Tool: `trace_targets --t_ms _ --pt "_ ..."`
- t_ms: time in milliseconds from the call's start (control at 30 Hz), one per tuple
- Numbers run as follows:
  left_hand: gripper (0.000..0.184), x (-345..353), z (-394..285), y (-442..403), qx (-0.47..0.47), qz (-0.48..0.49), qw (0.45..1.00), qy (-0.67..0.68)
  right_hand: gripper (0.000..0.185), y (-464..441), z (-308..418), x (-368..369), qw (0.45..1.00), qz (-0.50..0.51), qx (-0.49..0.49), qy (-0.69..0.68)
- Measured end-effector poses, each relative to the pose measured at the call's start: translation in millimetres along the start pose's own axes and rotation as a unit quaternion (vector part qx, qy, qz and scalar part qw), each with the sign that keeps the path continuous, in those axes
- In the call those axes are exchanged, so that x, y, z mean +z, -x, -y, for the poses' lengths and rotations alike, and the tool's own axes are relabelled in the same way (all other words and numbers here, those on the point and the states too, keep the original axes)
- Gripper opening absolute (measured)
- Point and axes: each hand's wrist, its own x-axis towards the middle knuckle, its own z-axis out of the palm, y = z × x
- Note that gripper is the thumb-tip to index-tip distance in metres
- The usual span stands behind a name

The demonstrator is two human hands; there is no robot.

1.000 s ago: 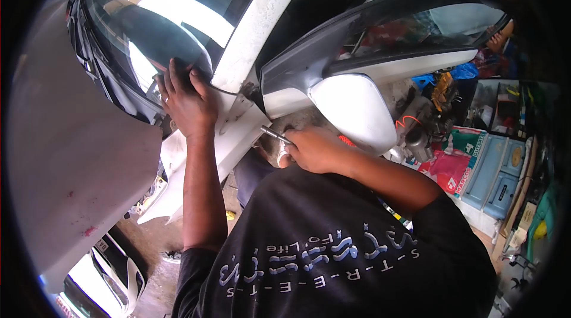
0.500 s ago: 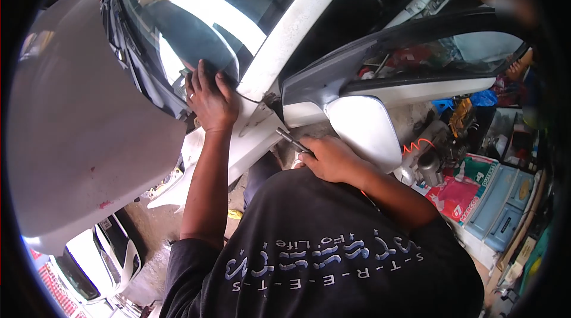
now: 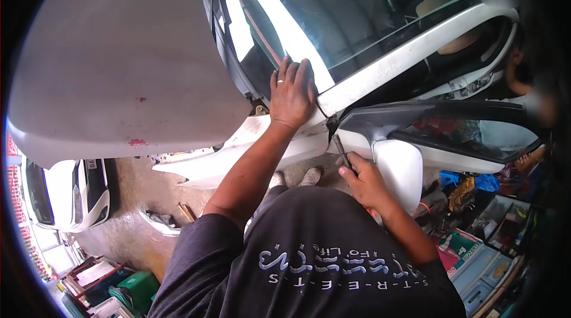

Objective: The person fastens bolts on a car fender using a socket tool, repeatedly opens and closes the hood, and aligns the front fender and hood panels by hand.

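Observation:
My left hand (image 3: 292, 93) lies flat on the lower corner of the windshield (image 3: 357, 14), fingers stretched out, a ring on one finger. Beneath it runs the white fender (image 3: 238, 160). My right hand (image 3: 361, 180) is wrapped round a slim metal tool (image 3: 341, 150), whose tip points up toward the gap between the fender and the open door (image 3: 464, 157). The white side mirror (image 3: 398, 172) stands just right of that hand. At the left is the grey hood (image 3: 125, 68) with small red marks.
Another person's hand (image 3: 524, 162) shows beside the door at the right. Trays and blue bins (image 3: 485, 279) stand at the lower right. Another white car (image 3: 68, 196) is at the left, with a green container (image 3: 135, 288) below it. My shoes show under the fender.
The view has shifted, so the car parts and both hands sit further right. The tool in my right hand now points more steeply upward. My left hand remains on the windshield corner.

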Motion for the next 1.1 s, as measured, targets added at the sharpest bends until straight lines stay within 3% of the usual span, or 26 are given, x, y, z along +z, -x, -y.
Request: trace_targets --t_ms 33,200,300,367,400,467,533,567,633,667,700,733,833,900,1100 --pt "0.052 -2.2 0.6 -2.0 -0.001 -0.002 1.000 0.004 0.024 -3.8 11.1 3.3 1.000 -0.001 0.001 0.005" --pt "0.040 -0.9 13.1 2.3 0.014 -0.075 0.992 0.100 0.020 -61.6 51.3 39.6 0.968 -0.156 -0.196 -0.001" --pt "0.035 -13.9 18.6 9.8 0.017 -0.114 0.972 0.205 0.017 -144.2 70.0 77.2 0.885 -0.314 -0.337 0.064" --pt "0.035 -25.8 24.2 18.4 -0.035 0.043 0.957 0.283 0.018 -174.5 68.4 81.4 0.864 -0.322 -0.372 0.104" --pt "0.032 -2.4 42.8 36.5 -0.027 0.064 0.976 0.206 0.019 -181.3 66.3 85.2 0.844 -0.330 -0.400 0.139" --pt "0.035 -37.6 50.2 77.0 0.039 -0.034 0.978 0.204 0.019 -192.6 61.1 92.4 0.847 -0.319 -0.398 0.151" --pt "0.043 -73.3 59.3 136.8 0.050 0.012 0.987 0.150 0.020 -195.7 61.5 99.6 0.842 -0.310 -0.393 0.203" --pt "0.048 -88.4 62.8 159.0 -0.029 0.016 0.992 0.125 0.020 -197.0 64.3 101.8 0.845 -0.305 -0.393 0.196" --pt "0.045 -104.5 76.7 159.7 -0.135 -0.071 0.987 0.051 0.019 -201.0 65.7 105.5 0.835 -0.285 -0.377 0.282" --pt "0.039 -102.4 88.3 151.7 -0.207 -0.061 0.975 0.056 0.022 -203.0 64.4 106.5 0.843 -0.270 -0.352 0.305" --pt "0.030 -114.3 90.9 132.1 -0.288 0.051 0.951 0.097 0.022 -204.9 62.4 108.6 0.843 -0.267 -0.354 0.303" --pt "0.023 -95.9 119.1 126.1 -0.209 0.046 0.967 0.136 0.023 -208.8 60.3 111.1 0.844 -0.259 -0.327 0.336" --pt "0.022 -77.4 122.6 101.1 -0.188 -0.012 0.964 0.185 0.027 -207.6 65.7 114.8 0.857 -0.222 -0.278 0.374" --pt "0.024 -68.6 129.6 98.6 -0.115 0.006 0.988 0.098 0.021 -210.5 66.5 117.7 0.849 -0.232 -0.286 0.378" --pt "0.026 -54.9 130.9 98.8 -0.081 0.037 0.996 0.021 0.020 -214.9 66.3 120.9 0.851 -0.237 -0.263 0.387"
